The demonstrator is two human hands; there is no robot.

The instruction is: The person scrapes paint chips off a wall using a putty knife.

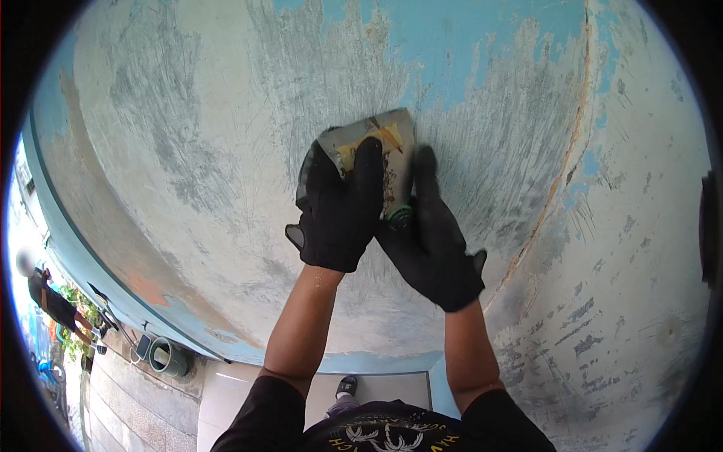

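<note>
Both my hands wear black gloves and are raised against a wall (237,271) with patchy blue and grey-white paint. Between them is a wide-bladed scraper (402,164) with a worn metal blade, scraps of yellow on it and a green-ringed dark handle. My left hand (344,198) presses its fingers on the blade's face. My right hand (432,237) is around the handle, its fingers along the blade's right edge, slightly blurred. The blade's far edge points up the wall. A dark piece shows behind my left hand; what it is cannot be told.
A long crack (565,169) runs down the wall at the right. At the lower left a bucket (169,359) stands on the paving beside long-handled tools (113,316). A person (53,299) stands farther off, near plants. A tiled floor (384,390) lies below.
</note>
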